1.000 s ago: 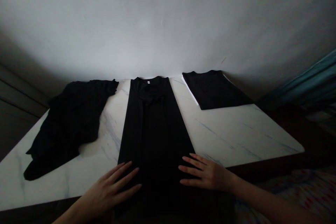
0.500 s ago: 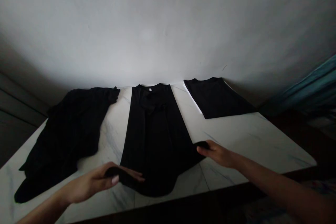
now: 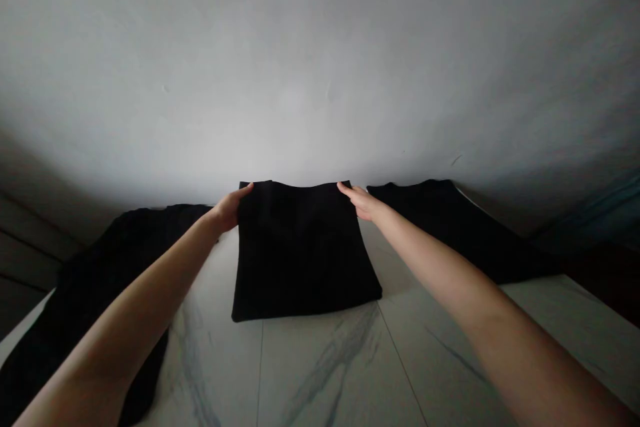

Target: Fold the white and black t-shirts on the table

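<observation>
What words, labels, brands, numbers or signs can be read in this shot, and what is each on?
None can be read: no text, label or number shows on the folded black garment under the left hand and right hand, the black garments beside it, or the marble table top.

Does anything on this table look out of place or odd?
Yes: the rumpled black garment on the left of the marble-patterned table lies in an uneven heap. It looks odd beside the neatly squared folded black garment between the left hand and right hand.
</observation>
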Motion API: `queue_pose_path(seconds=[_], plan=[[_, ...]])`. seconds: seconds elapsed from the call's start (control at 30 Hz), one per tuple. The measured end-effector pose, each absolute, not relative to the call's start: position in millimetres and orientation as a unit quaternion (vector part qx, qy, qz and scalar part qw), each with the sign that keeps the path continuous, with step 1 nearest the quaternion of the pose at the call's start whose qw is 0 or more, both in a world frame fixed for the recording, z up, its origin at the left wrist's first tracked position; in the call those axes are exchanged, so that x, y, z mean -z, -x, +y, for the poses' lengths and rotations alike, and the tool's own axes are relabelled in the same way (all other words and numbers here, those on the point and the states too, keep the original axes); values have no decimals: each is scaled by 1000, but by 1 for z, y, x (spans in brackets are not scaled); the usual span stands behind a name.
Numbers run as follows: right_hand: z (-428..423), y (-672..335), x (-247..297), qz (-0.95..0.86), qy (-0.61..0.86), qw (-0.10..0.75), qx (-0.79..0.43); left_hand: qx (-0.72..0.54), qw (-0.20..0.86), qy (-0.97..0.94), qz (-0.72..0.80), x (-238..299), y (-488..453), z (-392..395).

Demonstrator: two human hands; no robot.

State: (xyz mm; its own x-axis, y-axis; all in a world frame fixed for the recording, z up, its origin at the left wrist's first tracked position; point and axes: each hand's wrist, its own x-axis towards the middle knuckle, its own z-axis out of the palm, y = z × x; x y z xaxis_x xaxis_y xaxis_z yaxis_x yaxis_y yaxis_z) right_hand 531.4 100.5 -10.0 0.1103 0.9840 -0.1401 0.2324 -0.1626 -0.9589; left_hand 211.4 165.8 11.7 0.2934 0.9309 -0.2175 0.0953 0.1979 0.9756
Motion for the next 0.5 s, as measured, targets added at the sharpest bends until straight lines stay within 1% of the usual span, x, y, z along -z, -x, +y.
queue_pose_path(seconds=[0.07, 0.13, 0.23, 0.33, 0.4, 0.5], plan=[[129, -529, 29, -514, 715, 348, -323, -321, 514, -570, 555, 13, -222, 193], [149, -527, 48, -506, 773, 301, -238, -287, 421, -599, 617, 37, -229, 211], [163, -525, 70, -491, 803, 277, -192, -260, 335, -621, 660, 61, -233, 223], [166, -524, 79, -491, 818, 261, -146, -262, 264, -640, 673, 66, -235, 221], [165, -522, 80, -492, 830, 244, -98, -244, 182, -660, 687, 65, -237, 217], [162, -517, 82, -491, 848, 197, -27, -172, 58, -681, 709, 65, -241, 208]])
